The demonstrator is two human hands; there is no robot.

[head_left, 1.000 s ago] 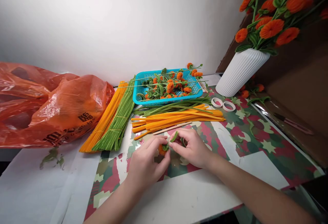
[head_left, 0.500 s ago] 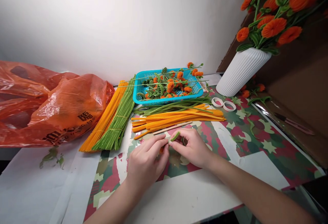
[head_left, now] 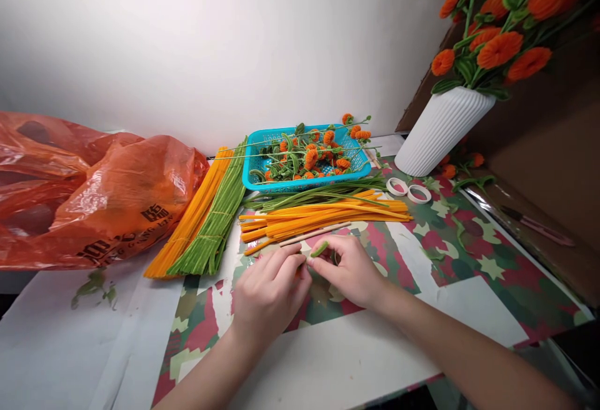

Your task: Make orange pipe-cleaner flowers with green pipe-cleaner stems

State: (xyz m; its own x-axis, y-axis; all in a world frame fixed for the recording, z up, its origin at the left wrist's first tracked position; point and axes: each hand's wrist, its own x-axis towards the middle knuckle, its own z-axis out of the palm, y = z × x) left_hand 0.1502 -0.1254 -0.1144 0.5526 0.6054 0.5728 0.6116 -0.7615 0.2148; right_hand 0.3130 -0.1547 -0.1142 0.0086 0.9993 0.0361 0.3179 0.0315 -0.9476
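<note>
My left hand (head_left: pixel 272 285) and my right hand (head_left: pixel 349 272) meet fingertip to fingertip over the patterned sheet. A short curved piece of green pipe cleaner (head_left: pixel 320 249) stands out of the pinched thumb and fingers of my right hand. The fingers of my left hand are curled closed around a small orange pipe-cleaner piece, mostly hidden behind them. Just beyond my hands lie loose yellow-orange pipe cleaners (head_left: pixel 323 218) and a thin pale stick (head_left: pixel 315 234). Behind these are loose green pipe cleaners (head_left: pixel 323 193).
A blue basket (head_left: pixel 307 184) holds orange pipe-cleaner flowers. Left of it lie an orange bundle (head_left: pixel 197 210), a green bundle (head_left: pixel 213 222) and an orange plastic bag (head_left: pixel 126 204). Two tape rolls (head_left: pixel 397 187), a white vase (head_left: pixel 443 132) of orange flowers and a cutter (head_left: pixel 539 227) are to the right.
My left fingers have shifted slightly over the orange piece, which now shows less. The green piece in my right hand has tilted a little; everything else stays in place.
</note>
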